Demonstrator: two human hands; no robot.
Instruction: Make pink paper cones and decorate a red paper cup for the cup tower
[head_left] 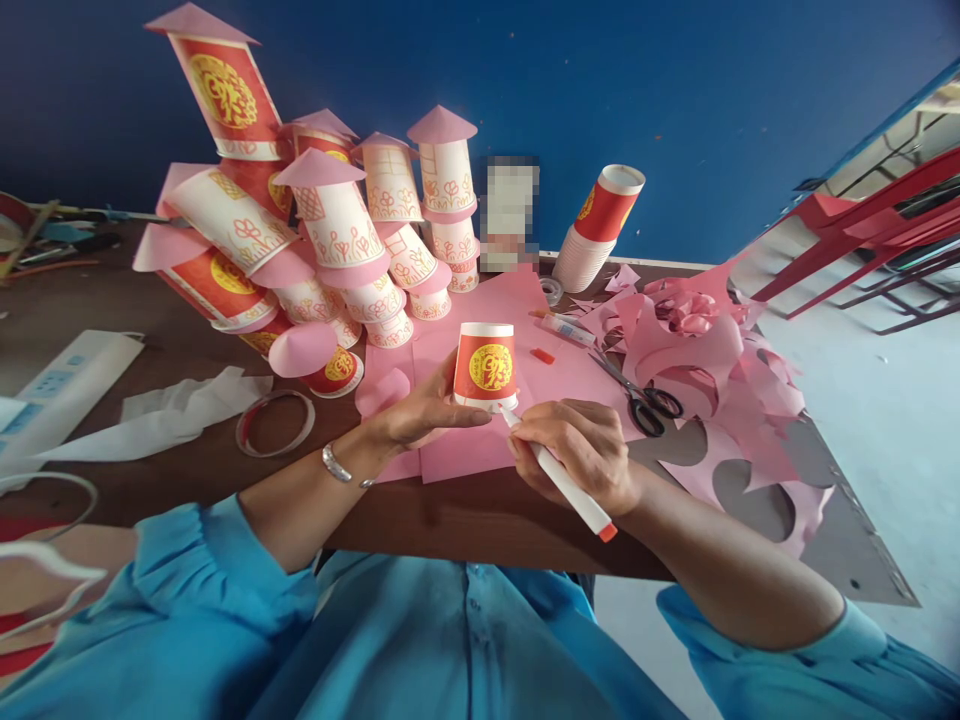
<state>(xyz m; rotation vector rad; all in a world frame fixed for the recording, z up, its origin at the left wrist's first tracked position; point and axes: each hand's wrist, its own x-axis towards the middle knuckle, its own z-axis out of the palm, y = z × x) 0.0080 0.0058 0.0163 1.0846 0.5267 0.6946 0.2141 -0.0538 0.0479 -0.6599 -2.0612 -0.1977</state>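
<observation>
My left hand (424, 408) grips a red and white paper cup (485, 368) with a round gold emblem, thumb along its lower edge. The cup hangs over pink paper sheets (457, 455) on the brown table. In my right hand (574, 450) is a white marker (571, 488) with an orange end; its tip meets or nearly meets the white band at the cup's bottom. A small orange cap (543, 356) lies on the pink paper just beyond. At the left stand several stacked paper cups (341, 228) with pink cone tops and drawn flowers.
A stack of paper cups (598, 230) stands near the blue wall. Black-handled scissors (654, 408), a glue tube (568, 330) and cut pink scraps (686, 350) lie right. A tape roll (275, 423) and crumpled white sheet (172, 415) lie left.
</observation>
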